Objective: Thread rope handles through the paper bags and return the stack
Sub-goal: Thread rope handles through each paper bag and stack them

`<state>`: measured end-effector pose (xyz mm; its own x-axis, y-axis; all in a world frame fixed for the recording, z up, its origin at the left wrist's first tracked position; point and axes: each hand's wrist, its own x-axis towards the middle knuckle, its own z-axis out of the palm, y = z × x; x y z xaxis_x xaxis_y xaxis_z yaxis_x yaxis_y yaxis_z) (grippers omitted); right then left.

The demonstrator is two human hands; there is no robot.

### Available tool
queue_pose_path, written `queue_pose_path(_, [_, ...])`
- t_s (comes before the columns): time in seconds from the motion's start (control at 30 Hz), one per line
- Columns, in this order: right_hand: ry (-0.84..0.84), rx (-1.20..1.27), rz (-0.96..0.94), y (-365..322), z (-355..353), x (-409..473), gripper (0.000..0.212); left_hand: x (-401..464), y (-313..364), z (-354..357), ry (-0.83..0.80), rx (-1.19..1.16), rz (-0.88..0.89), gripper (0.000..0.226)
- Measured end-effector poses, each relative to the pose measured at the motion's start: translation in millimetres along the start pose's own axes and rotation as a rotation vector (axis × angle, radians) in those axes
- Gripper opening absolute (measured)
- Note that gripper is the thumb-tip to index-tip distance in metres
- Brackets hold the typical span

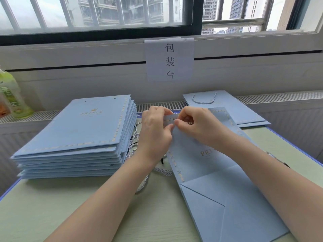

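A flat light-blue paper bag (206, 172) lies in front of me, its folded bottom nearest. My left hand (155, 135) pinches the bag's top left edge near a hole. My right hand (195, 126) curls its fingers at the same edge, pinching what looks like a rope end; the rope itself is mostly hidden there. Loose white-and-blue rope handles (139, 173) lie under my left wrist. To the left stands a tall stack of blue bags without handles (76, 137). Behind on the right lie bags with a rope handle fitted (236, 109).
A green drink bottle (10, 95) stands on the radiator ledge at far left. A paper sign (169, 60) hangs on the wall below the window. The pale green table (87, 206) has a blue edge on both sides.
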<state>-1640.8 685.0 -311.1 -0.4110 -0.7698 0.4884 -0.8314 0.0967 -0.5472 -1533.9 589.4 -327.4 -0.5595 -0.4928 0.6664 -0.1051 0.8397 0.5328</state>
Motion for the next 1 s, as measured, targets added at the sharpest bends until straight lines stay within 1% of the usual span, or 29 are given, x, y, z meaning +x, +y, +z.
queue_pose_path(0.1, [0.028,-0.010,0.065,2,-5,2,0.018,-1,0,0,-0.037,-0.045,-0.018,0.021])
queue_pose_path(0.23, [-0.061,0.233,0.169,0,-13,2,0.020,1,-2,-1,-0.068,-0.104,-0.097,0.019])
queue_pose_path(0.3, [-0.104,0.283,0.185,0,-13,1,0.018,2,-4,-1,-0.096,-0.147,-0.147,0.020])
queue_pose_path(0.4, [-0.121,0.254,0.169,1,-11,1,0.017,3,-5,-2,-0.118,-0.191,-0.185,0.020])
queue_pose_path(0.53, [-0.139,0.256,0.157,3,-11,1,0.014,4,-7,-3,-0.115,-0.190,-0.192,0.019])
queue_pose_path(0.7, [-0.178,0.253,0.146,1,-13,1,0.015,4,-5,-2,-0.118,-0.199,-0.191,0.019])
queue_pose_path(0.8, [-0.177,0.217,0.156,2,-13,1,0.013,3,-5,-3,-0.119,-0.215,-0.191,0.019])
queue_pose_path(0.9, [-0.155,0.131,0.150,5,-13,2,0.014,3,-5,-3,-0.124,-0.219,-0.195,0.020])
queue_pose_path(1.0, [-0.133,0.135,0.136,5,-14,1,0.015,3,-5,-4,-0.121,-0.228,-0.197,0.020])
